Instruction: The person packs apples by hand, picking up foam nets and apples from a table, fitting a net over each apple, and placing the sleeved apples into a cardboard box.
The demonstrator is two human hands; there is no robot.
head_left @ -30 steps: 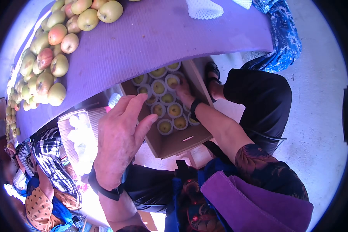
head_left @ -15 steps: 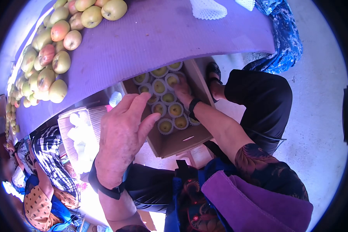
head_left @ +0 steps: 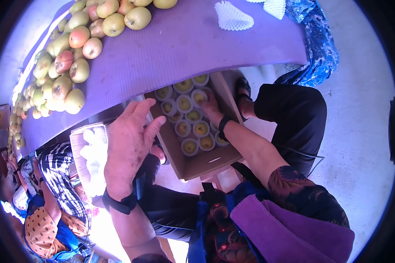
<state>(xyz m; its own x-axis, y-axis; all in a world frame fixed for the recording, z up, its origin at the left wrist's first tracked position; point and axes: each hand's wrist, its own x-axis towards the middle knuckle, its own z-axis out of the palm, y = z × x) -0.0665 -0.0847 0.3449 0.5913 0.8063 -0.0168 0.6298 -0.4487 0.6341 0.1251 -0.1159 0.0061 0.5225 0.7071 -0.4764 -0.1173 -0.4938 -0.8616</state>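
An open cardboard box (head_left: 193,168) stands below the table edge, holding several yellow-green apples (head_left: 201,128) in white foam nets. My right hand (head_left: 211,109) reaches into it, touching a netted apple (head_left: 199,96) near the right wall; its fingertips are partly hidden. Left of the box and higher up is my left hand (head_left: 129,144), raised with thumb and fingers apart and nothing between them. Each wrist wears a dark band.
A purple-covered table (head_left: 184,44) carries a heap of apples (head_left: 70,65) and white foam nets (head_left: 233,16). At left are a box of white nets (head_left: 92,153) and a person in a dotted garment (head_left: 41,230). Blue patterned cloth (head_left: 322,48) hangs at the right.
My left hand has moved left, away from the box, uncovering more of its left wall. My right hand remains among the netted apples. The view has shifted slightly.
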